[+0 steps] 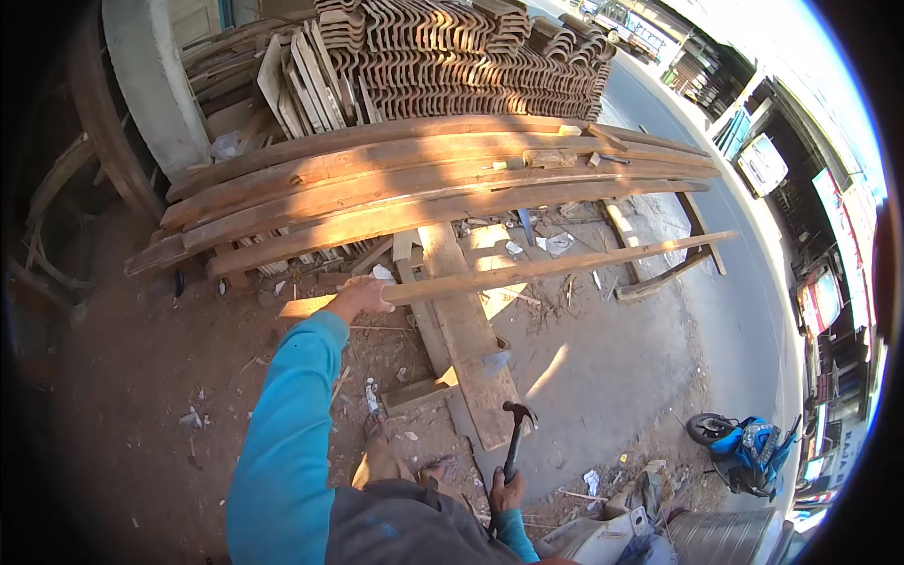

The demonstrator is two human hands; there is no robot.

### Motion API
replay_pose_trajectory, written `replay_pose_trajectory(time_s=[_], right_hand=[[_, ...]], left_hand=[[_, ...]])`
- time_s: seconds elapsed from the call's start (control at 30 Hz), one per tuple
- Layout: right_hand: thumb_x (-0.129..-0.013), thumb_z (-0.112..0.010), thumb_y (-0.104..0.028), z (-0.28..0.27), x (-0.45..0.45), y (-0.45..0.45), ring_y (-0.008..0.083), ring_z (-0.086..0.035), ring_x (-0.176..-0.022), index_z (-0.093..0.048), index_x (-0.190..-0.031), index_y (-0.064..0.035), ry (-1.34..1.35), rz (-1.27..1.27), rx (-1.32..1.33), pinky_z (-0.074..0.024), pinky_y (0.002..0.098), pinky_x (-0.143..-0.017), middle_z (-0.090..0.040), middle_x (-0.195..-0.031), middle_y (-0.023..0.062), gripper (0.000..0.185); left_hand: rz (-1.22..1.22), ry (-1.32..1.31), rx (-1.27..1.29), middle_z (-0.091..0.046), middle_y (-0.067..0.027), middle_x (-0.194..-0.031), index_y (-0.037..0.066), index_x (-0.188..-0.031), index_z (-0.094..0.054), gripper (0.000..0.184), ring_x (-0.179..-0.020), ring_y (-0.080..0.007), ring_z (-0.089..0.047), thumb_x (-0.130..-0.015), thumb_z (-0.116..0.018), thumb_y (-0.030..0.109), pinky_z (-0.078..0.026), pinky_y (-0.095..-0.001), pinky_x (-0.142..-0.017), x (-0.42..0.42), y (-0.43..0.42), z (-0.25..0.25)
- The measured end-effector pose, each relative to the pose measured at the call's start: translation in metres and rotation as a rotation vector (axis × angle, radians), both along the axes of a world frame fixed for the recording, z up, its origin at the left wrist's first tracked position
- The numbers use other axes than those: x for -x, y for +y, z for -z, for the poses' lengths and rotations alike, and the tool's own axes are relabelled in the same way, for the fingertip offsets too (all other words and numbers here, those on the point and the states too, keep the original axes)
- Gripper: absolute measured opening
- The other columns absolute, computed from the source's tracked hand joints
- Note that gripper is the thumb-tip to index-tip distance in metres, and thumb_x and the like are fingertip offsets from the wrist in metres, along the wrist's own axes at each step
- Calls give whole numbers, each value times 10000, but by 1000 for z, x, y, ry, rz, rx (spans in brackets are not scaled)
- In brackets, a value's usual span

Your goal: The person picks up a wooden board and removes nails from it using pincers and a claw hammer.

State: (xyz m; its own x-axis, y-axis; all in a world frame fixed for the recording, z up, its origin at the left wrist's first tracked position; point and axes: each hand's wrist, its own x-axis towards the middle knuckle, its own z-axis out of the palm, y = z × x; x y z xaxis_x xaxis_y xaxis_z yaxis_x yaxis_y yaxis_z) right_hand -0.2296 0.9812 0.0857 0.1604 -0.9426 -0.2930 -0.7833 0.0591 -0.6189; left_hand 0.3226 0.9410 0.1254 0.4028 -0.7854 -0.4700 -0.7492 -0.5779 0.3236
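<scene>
My left hand (pixel 361 297) is wrapped round a long, thin wooden strip (pixel 527 270) near its left end. The strip reaches far to the right, across a flat plank (pixel 463 320). Low in the view, my right hand (pixel 507 492) grips the dark handle of a claw hammer (pixel 515 438), its head up beside the plank's lower end. Beyond the strip lie several thick wooden beams (pixel 377 188) side by side, with small wood blocks (pixel 549 158) on top.
Stacked roof tiles (pixel 471 66) stand behind the beams, a concrete post (pixel 155 85) at the upper left. A blue motorcycle (pixel 749 452) is parked at the right by the road (pixel 744 320). Wood scraps and litter are strewn on the ground round my feet (pixel 375 426).
</scene>
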Motion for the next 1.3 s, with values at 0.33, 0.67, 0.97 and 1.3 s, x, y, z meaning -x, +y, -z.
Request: replay_pose_trajectory(time_s=[0.33, 0.67, 0.97, 1.3], right_hand=[[-926, -647, -497, -7, 6, 26, 278, -533, -609, -559, -893, 42, 84, 59, 188, -422, 440, -582, -559, -672, 119, 546], [-960, -631, -309, -44, -24, 30, 139, -436, -535, -521, -870, 5, -92, 191, -214, -353, 353, -484, -462, -631, 24, 345], [-968, -609, -435, -23, -22, 35, 166, -424, -513, -506, -841, 2, -35, 209, -196, -336, 391, -473, -458, -607, 38, 467], [-995, -597, -319, -27, -48, 48, 91, -409, -559, -487, -939, -46, -148, 343, -150, -314, 293, -481, -404, -633, -11, 301]], left_hand=[[-32, -454, 512, -579, -197, -1153, 76, -1257, -516, 399, -1157, -377, -539, -868, -606, 95, -414, -531, -934, 39, 29, 132], [-121, -432, 357, -581, -150, -1209, 97, -1374, -484, 528, -1179, -315, -527, -870, -638, 135, -356, -516, -1002, 58, 28, 104], [-106, -459, 378, -605, -129, -1177, 100, -1350, -502, 491, -1133, -301, -559, -879, -632, 153, -372, -499, -968, 57, 30, 96], [-47, -345, 342, -607, -164, -1182, 79, -1243, -534, 425, -1129, -309, -571, -846, -670, 145, -403, -511, -941, 46, 33, 81]])
